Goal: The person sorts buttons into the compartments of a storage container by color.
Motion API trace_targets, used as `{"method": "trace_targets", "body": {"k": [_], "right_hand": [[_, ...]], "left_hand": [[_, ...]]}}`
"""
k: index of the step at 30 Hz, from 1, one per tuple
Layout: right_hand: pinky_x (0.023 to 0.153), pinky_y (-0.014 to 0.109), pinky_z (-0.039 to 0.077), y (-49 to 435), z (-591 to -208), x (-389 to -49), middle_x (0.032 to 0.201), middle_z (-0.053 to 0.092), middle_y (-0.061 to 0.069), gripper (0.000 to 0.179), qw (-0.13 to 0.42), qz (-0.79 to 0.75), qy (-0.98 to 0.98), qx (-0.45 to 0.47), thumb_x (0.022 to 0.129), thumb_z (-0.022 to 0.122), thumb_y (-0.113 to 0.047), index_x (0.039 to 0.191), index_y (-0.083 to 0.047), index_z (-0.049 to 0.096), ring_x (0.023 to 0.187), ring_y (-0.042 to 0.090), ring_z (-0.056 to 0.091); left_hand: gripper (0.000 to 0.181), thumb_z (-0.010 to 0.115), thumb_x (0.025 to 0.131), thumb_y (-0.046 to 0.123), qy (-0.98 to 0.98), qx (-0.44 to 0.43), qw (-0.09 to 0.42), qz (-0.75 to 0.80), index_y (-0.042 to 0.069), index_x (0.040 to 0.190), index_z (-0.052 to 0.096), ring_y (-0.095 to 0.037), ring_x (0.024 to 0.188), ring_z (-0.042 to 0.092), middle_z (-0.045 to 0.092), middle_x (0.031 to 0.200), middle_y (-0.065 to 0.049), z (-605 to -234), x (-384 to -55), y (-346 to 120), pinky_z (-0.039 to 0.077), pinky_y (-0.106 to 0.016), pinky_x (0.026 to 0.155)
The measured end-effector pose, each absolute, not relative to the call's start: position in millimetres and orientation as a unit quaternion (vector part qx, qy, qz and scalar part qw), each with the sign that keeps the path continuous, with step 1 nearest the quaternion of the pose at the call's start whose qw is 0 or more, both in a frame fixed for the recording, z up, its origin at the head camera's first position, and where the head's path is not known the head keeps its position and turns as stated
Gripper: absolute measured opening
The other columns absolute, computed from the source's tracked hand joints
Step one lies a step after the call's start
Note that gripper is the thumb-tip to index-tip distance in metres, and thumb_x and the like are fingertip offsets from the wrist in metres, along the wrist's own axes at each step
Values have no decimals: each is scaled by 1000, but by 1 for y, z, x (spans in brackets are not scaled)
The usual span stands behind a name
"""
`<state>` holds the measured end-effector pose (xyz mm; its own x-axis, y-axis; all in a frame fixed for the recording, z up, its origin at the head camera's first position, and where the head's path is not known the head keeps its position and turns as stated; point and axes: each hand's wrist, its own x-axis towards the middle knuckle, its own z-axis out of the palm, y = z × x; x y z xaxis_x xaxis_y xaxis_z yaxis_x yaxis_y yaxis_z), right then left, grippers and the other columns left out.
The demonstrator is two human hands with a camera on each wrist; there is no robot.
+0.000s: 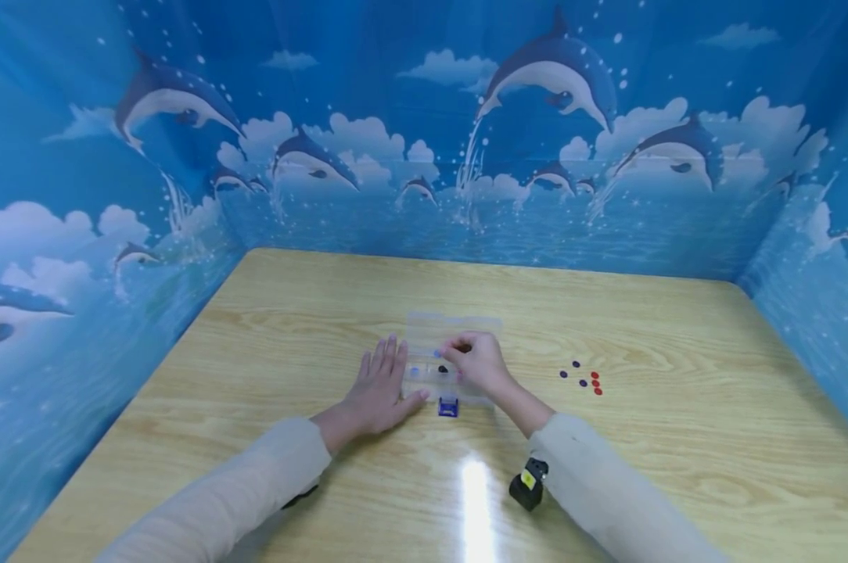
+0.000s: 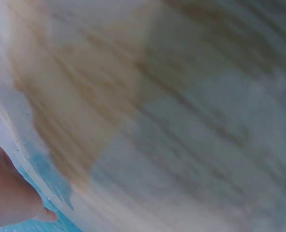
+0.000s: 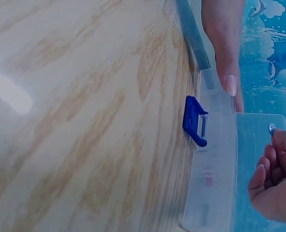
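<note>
A clear plastic box (image 1: 431,389) with a dark blue latch (image 1: 448,407) lies on the table, its transparent lid (image 1: 459,322) folded open toward the back. Small pieces show inside, among them a dark one (image 1: 443,368) and a pale blue one (image 1: 415,371). My left hand (image 1: 378,395) rests at the box's left side, fingers straight, thumb by its front corner. Above the box, my right hand (image 1: 479,361) pinches a small dark round disc (image 3: 271,128) with a pale mark between thumb and forefinger; its other fingers are curled.
To the right of the box lie several loose discs on the wooden table (image 1: 677,375): dark blue ones (image 1: 563,374) and red ones (image 1: 596,383). A black wrist camera (image 1: 526,489) hangs at the right sleeve. Dolphin-printed curtains (image 1: 424,219) border the table.
</note>
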<state>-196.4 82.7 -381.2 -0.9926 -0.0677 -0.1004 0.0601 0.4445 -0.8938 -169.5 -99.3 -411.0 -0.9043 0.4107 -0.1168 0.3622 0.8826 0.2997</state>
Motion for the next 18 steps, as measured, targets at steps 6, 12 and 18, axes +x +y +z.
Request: {"method": "trace_targets", "body": {"k": [6, 12, 18], "right_hand": [[63, 23, 53, 77, -383, -198, 86, 68, 11, 10, 51, -509, 859, -20, 85, 65, -10, 88, -1, 68, 72, 13, 59], [66, 21, 51, 72, -388, -198, 82, 68, 9, 8, 49, -499, 864, -46, 85, 64, -9, 85, -2, 68, 72, 12, 58], [64, 20, 50, 67, -391, -197, 79, 67, 8, 8, 43, -489, 869, -64, 85, 64, -8, 83, -2, 68, 70, 11, 56]], "left_hand": [[86, 32, 94, 57, 966, 201, 89, 139, -1, 148, 0, -38, 143, -7, -9, 154, -22, -410, -169, -99, -1, -52, 116], [86, 32, 94, 57, 965, 202, 90, 139, -1, 148, -1, -38, 143, -6, -9, 154, -22, -410, -169, -100, -1, -52, 116], [86, 32, 94, 58, 965, 204, 87, 140, -1, 147, -1, -38, 143, -6, -9, 153, -23, -413, -170, -100, -1, -53, 116]]}}
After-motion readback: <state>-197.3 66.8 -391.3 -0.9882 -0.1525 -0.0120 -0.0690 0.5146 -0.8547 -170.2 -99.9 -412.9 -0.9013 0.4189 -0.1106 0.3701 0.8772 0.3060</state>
